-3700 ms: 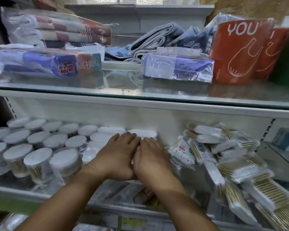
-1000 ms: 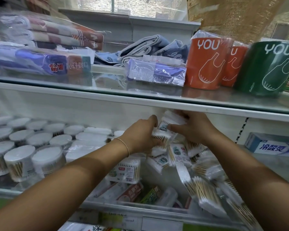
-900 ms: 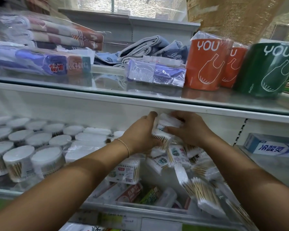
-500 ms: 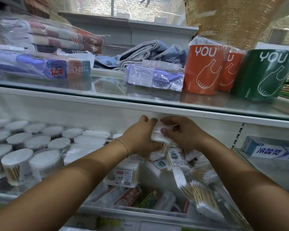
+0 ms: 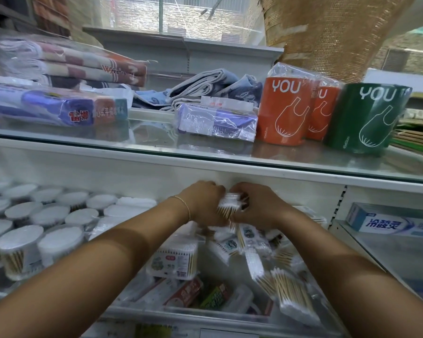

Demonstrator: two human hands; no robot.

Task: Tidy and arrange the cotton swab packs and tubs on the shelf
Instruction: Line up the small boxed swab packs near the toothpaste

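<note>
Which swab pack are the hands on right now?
The topmost pack, gripped between the left hand and the right hand; the other packs lie loose below it.

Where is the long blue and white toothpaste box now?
In the head view, the long blue and white toothpaste box lies at the far right, on the neighbouring lower shelf, right of the loose cotton swab packs.

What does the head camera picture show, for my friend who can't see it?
A left hand and a right hand hold a small cotton swab pack between them, deep in a shelf. Round swab tubs with white lids stand in rows on the left; loose swab packs lie jumbled on the right. Above, a glass shelf carries orange rolls and a green roll.
</note>
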